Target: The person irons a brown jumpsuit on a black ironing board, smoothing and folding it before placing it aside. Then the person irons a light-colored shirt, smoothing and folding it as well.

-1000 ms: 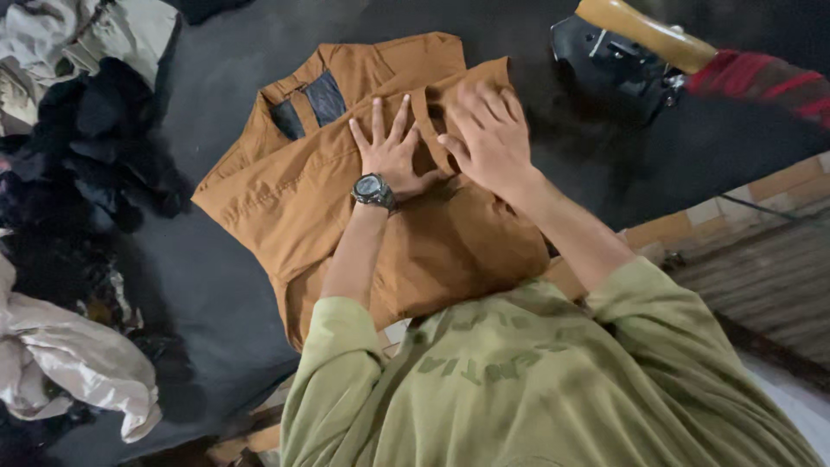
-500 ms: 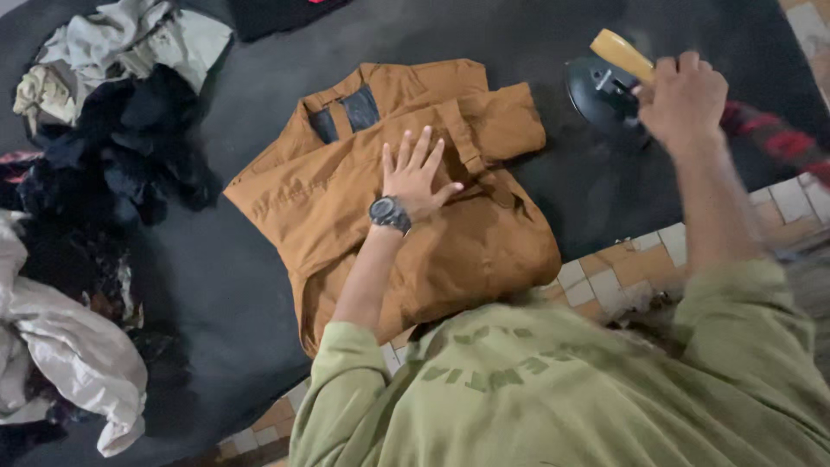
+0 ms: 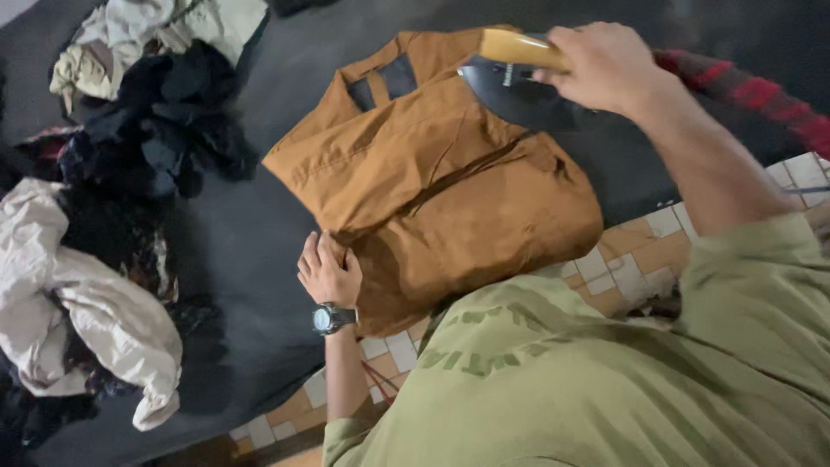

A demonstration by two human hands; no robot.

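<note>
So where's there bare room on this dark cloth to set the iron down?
The dark surface is bare between the folded brown shirt and the dark clothes pile, above the left hand, and again right of the iron, held by the right hand. The left side is crowded with heaped clothes, including a pale garment.

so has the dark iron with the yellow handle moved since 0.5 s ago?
Yes. The dark iron with the yellow handle, gripped by the right hand, moved from the dark mat beside the folded brown shirt onto its collar end.
</note>
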